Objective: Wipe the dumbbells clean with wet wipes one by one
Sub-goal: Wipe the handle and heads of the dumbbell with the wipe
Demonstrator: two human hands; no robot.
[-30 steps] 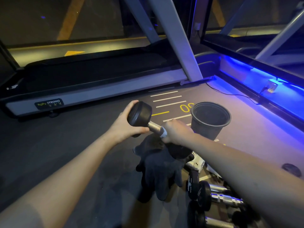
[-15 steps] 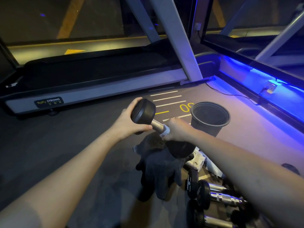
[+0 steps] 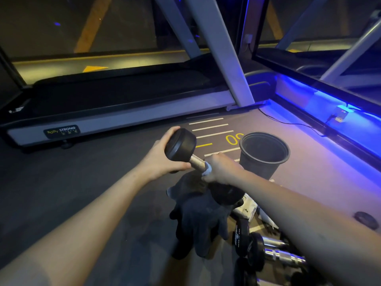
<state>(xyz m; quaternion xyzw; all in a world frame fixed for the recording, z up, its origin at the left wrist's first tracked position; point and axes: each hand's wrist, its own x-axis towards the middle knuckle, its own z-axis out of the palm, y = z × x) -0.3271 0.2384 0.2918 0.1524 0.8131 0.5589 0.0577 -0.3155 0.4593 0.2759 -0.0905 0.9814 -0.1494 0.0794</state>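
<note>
Rubber flooring [image 3: 61, 193], dark and dull, fills the left side of the room, and a treadmill [image 3: 115, 120] runs along its far edge with a "STRONG" label low on its pale side rail. Coming in from the lower left, the person's left hand [image 3: 158, 159] cups the upper black head of a dumbbell [image 3: 181, 146], fingers curled over the far side and thumb pressed along the near edge, so the weight is held up off the floor at a slant. Its metal handle slopes down to the right into the right hand [image 3: 220, 169], which is closed tight around the bar with a wet wipe [image 3: 207, 170] bunched inside the fist (only a pale edge of it peeks out by the knuckles). The lower head of the dumbbell sits just beneath that wrist, dark and hard to make out. Under both hands lies a pair of dark gloves [image 3: 200, 221], crumpled on the floor. Further right stands a black plastic bucket [image 3: 263, 149], upright, on yellow and white floor markings. Near the right forearm, more dumbbells [image 3: 274, 252] with chrome handles rest on the floor beside a white packet [image 3: 249, 209]. Blue strip lighting [image 3: 329, 112] glows along the right wall.
</note>
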